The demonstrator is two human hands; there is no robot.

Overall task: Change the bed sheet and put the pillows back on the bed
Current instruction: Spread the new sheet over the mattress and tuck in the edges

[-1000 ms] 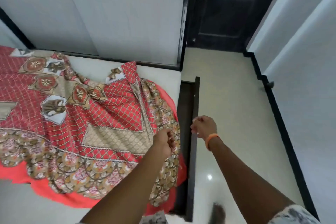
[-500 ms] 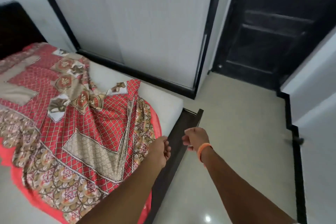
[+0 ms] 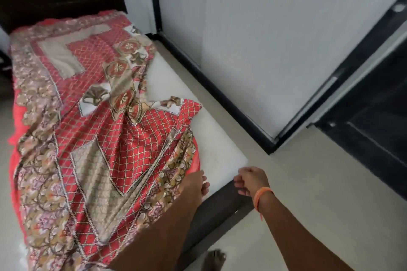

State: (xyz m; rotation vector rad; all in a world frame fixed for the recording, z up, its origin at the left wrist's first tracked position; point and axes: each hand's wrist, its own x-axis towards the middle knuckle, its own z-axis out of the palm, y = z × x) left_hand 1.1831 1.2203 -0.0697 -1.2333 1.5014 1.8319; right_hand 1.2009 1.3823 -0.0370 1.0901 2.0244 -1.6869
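Head view shows the red patterned bed sheet (image 3: 92, 130) spread over the near and headboard side of the white mattress (image 3: 211, 138), bunched along a ridge, with the wardrobe-side strip and foot corner still bare. A second ago the left hand (image 3: 195, 185) pinched the sheet's edge; now it appears to have let go, its fingers loosely curled just at the hem, though whether they touch cloth cannot be told. The right hand (image 3: 250, 180), wearing an orange band, hangs loosely curled and empty over the dark bed frame (image 3: 220, 207), as before. Judging from this, the sheet still needs pulling across the far corner. No pillows are in view.
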